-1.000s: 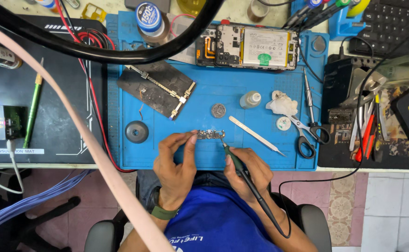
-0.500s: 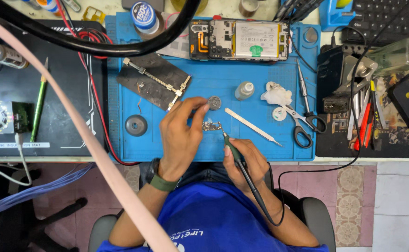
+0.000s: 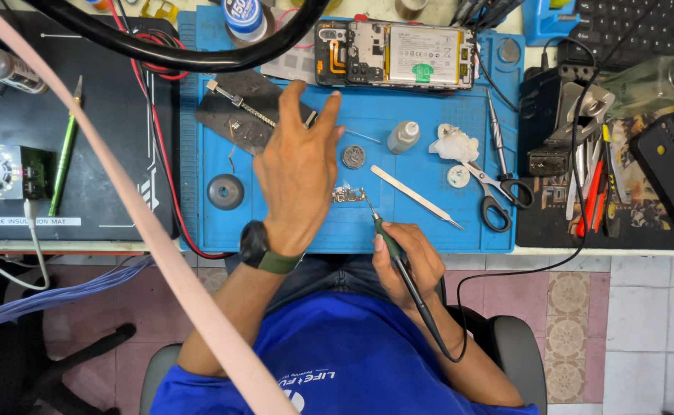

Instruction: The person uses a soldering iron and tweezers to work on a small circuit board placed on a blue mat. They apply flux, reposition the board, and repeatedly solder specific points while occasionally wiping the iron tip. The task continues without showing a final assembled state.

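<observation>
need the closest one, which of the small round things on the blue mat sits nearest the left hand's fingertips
The small silver coin-like disc, just right of the left hand fingertips. The black round puck lies beyond the wrist side, and the white round disc sits near the scissors.

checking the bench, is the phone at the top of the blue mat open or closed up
Open. The rectangular phone at the top of the blue work mat lies with its back cover off, exposing the white-labelled battery and circuit board.
</observation>
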